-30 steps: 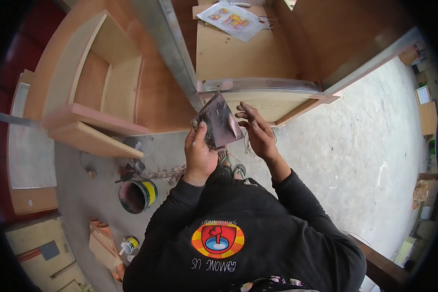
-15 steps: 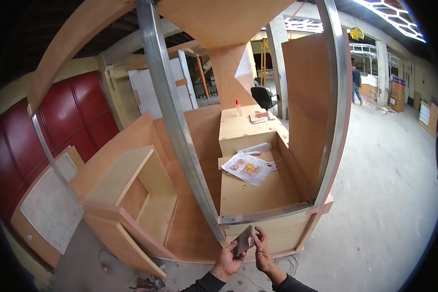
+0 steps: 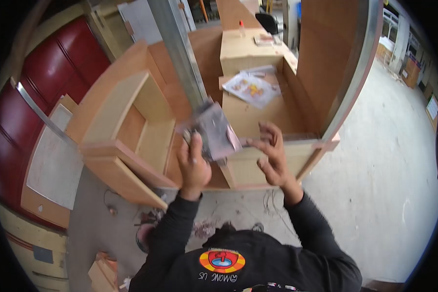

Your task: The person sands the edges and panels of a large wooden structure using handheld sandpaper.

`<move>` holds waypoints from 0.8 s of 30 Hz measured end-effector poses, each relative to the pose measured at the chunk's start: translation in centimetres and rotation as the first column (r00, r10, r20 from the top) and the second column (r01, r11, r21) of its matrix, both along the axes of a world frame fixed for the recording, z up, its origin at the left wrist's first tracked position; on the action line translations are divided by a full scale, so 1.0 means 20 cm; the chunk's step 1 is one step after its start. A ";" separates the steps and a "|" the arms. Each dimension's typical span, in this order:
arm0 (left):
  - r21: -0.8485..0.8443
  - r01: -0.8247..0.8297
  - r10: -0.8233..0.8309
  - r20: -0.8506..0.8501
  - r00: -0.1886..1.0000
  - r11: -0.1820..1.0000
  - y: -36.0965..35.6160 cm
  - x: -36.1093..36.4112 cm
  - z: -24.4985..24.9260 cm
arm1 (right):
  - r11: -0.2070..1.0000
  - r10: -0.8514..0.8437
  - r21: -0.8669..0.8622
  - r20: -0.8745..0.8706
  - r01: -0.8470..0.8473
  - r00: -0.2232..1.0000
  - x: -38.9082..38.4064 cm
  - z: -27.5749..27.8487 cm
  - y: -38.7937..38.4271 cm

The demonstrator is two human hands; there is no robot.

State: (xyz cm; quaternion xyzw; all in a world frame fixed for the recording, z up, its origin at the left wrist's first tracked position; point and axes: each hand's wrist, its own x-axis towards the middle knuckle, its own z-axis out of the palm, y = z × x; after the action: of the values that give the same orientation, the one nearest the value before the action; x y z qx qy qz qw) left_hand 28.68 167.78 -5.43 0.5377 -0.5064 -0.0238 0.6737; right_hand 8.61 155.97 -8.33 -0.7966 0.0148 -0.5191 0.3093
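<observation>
My left hand [image 3: 194, 163] grips a flat grey rectangular plate [image 3: 214, 130] by its lower left edge, in front of the wooden counter frame. A pinkish patch of putty or paste shows along the plate's right edge. Just right of the plate, my right hand [image 3: 273, 153] is raised with its fingers apart, the index finger pointing toward that patch; it holds nothing. The plate is blurred, so its details cannot be made out. Behind it rises a metal post [image 3: 177, 46].
A printed drawing [image 3: 253, 89] lies inside the counter box [image 3: 277, 114]. Farther back are a red-capped bottle [image 3: 242, 29] and a black chair [image 3: 267, 23]. An open wooden cabinet [image 3: 113, 117] stands at left; cables [image 3: 277, 204] and debris lie on the floor.
Both hands have risen, and the plate in my left hand is larger in view. My right hand has opened and moved off the plate. The view has tilted down, showing my shirt.
</observation>
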 end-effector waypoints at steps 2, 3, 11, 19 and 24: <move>-0.208 0.211 -0.290 -0.499 0.817 0.955 0.00 -0.03 0.14 | 0.991 -0.043 -0.126 -0.077 0.033 0.996 0.00 0.17 0.01; -0.183 0.174 -0.234 -0.388 0.891 0.968 0.02 0.00 0.16 | 0.993 -0.041 -0.117 -0.086 0.031 0.995 0.02 0.23 0.02; -0.119 0.004 -0.021 -0.143 0.990 0.993 0.09 0.19 0.18 | 0.864 -0.262 -0.495 -0.284 0.094 0.922 0.26 0.46 0.06; -0.088 -0.115 0.104 -0.124 0.987 0.989 0.17 0.40 0.14 | 0.787 -0.303 -0.611 -0.265 0.084 0.915 0.51 0.43 0.11; -0.126 -0.103 0.071 -0.240 0.968 0.987 0.26 0.50 0.18 | 0.807 -0.065 -0.584 -0.243 -0.093 0.968 0.66 0.48 0.07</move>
State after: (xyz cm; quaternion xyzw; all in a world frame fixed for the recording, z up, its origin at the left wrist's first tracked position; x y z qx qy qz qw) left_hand 38.68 172.93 -1.93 0.5053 -0.3995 -0.0226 0.7646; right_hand 21.88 157.29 1.18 -0.9124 -0.1142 -0.3904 0.0457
